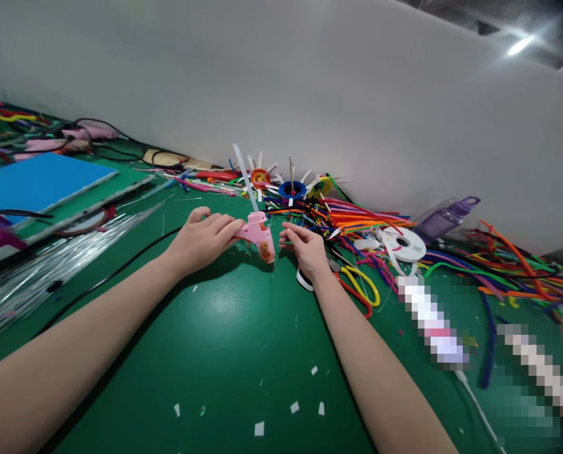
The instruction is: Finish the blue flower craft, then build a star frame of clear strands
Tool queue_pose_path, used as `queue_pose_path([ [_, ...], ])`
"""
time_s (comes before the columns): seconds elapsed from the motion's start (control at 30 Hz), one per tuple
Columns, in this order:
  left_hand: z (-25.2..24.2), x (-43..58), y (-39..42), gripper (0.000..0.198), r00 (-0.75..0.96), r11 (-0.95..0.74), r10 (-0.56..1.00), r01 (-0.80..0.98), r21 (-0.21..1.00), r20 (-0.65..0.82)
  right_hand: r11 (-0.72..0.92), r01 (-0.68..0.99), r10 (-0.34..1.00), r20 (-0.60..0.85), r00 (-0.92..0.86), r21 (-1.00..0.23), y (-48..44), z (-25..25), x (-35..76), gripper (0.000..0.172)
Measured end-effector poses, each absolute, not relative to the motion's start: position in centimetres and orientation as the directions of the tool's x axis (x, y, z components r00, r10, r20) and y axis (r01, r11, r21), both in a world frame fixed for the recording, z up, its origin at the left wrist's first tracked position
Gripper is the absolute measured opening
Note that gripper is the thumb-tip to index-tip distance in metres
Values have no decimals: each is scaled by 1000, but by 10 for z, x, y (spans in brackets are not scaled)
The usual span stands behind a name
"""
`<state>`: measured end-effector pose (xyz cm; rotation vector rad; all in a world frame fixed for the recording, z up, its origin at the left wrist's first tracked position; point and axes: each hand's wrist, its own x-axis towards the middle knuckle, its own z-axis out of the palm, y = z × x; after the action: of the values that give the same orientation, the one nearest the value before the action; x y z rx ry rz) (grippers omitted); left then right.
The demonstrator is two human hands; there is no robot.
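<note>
My left hand (205,239) is wrapped around the handle of a pink hot glue gun (255,232), its nozzle angled down to the right. A long translucent glue stick (244,173) juts up from the gun's back end. Just right of the nozzle, my right hand (304,249) is closed with thumb and fingers pinched together. Thin glue-like strands show near its fingertips, but what it holds is too small to make out. Beside my right wrist lie scissors (367,284) with yellow and red handles.
Against the white wall stand spiky craft pieces with blue (285,189) and orange (261,178) centres. Pipe cleaners (361,217), a white ribbon roll (411,247) and a purple bottle (444,221) are at right. A blue board (49,180) lies left; paper scraps (259,429) dot the green table (215,353).
</note>
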<state>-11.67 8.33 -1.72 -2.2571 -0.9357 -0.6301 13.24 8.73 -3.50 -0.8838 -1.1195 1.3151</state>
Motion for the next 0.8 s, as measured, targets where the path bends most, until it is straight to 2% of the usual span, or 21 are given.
queue_pose_path([
  [0.33, -19, -118, 85, 20, 609, -589, 466, 755, -289, 642, 91, -267, 992, 111, -62, -959, 88, -35, 133, 32],
  [0.8, -16, -118, 82, 20, 604, -587, 479, 760, -279, 638, 93, -257, 991, 115, -72, -962, 87, -34, 133, 32],
])
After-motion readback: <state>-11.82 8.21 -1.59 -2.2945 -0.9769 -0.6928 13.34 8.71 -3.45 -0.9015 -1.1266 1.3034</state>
